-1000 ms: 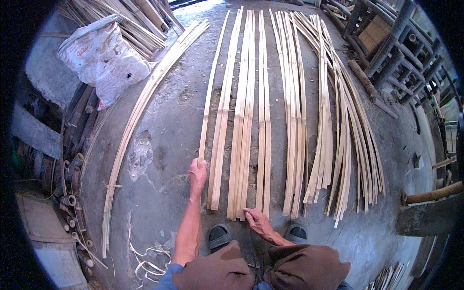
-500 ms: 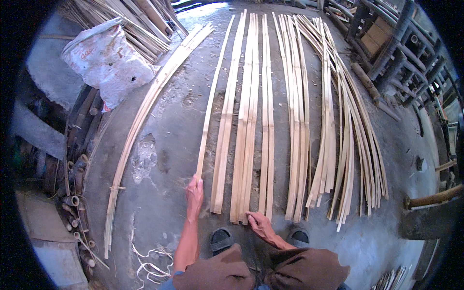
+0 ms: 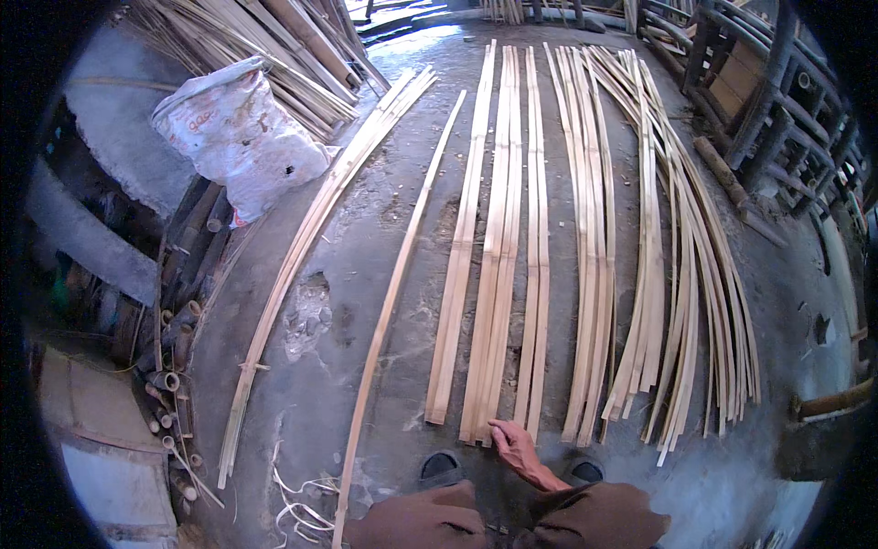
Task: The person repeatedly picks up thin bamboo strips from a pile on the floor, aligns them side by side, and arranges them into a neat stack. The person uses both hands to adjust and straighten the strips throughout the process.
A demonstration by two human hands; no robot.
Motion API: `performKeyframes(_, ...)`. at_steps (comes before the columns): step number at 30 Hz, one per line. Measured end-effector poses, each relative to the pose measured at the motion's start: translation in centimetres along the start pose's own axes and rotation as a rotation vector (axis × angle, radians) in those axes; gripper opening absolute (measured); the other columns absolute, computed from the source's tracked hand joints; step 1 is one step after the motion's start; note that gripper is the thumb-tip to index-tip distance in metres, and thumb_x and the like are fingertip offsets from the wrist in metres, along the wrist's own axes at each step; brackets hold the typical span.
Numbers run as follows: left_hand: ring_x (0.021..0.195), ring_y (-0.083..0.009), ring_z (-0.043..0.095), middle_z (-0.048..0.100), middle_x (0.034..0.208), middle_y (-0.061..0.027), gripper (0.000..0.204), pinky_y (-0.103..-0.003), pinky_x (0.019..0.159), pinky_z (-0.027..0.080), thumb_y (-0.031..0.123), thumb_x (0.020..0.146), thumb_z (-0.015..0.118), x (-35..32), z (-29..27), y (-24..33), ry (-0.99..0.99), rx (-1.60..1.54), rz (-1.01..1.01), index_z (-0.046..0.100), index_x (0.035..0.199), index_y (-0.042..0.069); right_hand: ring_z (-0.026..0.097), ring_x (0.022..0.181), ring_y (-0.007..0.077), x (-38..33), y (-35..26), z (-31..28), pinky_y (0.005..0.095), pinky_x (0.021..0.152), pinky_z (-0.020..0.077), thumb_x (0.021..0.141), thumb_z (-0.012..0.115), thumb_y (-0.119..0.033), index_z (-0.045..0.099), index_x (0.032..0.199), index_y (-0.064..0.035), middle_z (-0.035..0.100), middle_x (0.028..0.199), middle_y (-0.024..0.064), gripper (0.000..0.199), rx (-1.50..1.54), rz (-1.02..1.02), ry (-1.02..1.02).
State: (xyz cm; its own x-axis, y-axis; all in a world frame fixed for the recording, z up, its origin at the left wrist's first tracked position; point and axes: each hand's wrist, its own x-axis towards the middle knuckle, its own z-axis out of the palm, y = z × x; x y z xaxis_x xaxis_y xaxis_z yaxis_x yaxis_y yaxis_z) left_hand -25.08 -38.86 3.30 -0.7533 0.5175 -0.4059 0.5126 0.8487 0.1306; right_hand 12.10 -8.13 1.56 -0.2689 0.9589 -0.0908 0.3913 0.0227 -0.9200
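Note:
Long, pale bamboo strips lie lengthwise on the floor in front of me, in several separate groups. My right hand [image 3: 516,454] is at the near end of a middle group of bamboo strips [image 3: 494,366], its fingers curled closed at the edge of the right-hand strip. Left of these groups, a single bamboo strip [image 3: 389,320] runs slantwise down to the lower edge of the picture. My left hand is out of view, so whether it holds that strip's near end is hidden.
Further left lies a narrow bundle of strips [image 3: 302,233]. A white sack [image 3: 242,133] rests by stacked bamboo at the back left. Curled shavings [image 3: 302,512] lie near my left knee. A dark wooden rack [image 3: 777,110] stands at the far right, several bamboo poles [image 3: 169,384] at left.
The single strip has been drawn toward me and slants further left at its near end. My left hand has gone out of view. The right hand stays at the same strip ends.

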Motion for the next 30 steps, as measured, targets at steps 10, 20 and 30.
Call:
performKeyframes(10, 0.13, -0.0367, 0.043, 0.048, 0.136, -0.0229, 0.056, -0.046, 0.11, 0.032, 0.022, 0.089, 0.06, 7.5, -1.4, 12.2, 0.269, -0.091, 0.299, 0.046, 0.137, -0.002, 0.06, 0.074, 0.0237, -0.2, -1.4, -0.4, 0.0344, 0.068, 0.0488, 0.096, 0.057, -0.011, 0.067, 0.116, -0.0036, 0.061, 0.08, 0.0125, 0.023, 0.041, -0.006, -0.044)
performKeyframes(20, 0.098, -0.0341, 0.059, 0.059, 0.101, -0.0151, 0.024, -0.05, 0.083, 0.046, 0.025, 0.094, 0.059, 20.6, -2.0, 37.7, 0.287, -0.085, 0.69, 0.054, 0.105, 0.005, 0.055, 0.07, 0.0156, 0.0, -0.8, -2.9, 0.0298, 0.065, 0.0462, 0.097, 0.057, -0.011, 0.067, 0.114, -0.0024, 0.059, 0.082, 0.0082, 0.022, 0.015, 0.012, 0.158)
performKeyframes(30, 0.053, -0.014, 0.053, 0.052, 0.058, -0.0051, 0.029, -0.034, 0.051, 0.042, 0.021, 0.099, 0.054, 3.3, -7.0, 27.8, 0.031, -0.634, 0.585, 0.054, 0.075, 0.004, 0.053, 0.065, 0.0173, 10.7, -3.8, -9.3, 0.0315, 0.062, 0.0451, 0.098, 0.057, -0.014, 0.068, 0.113, -0.0019, 0.054, 0.073, 0.0086, 0.022, -0.12, -0.237, 0.235)
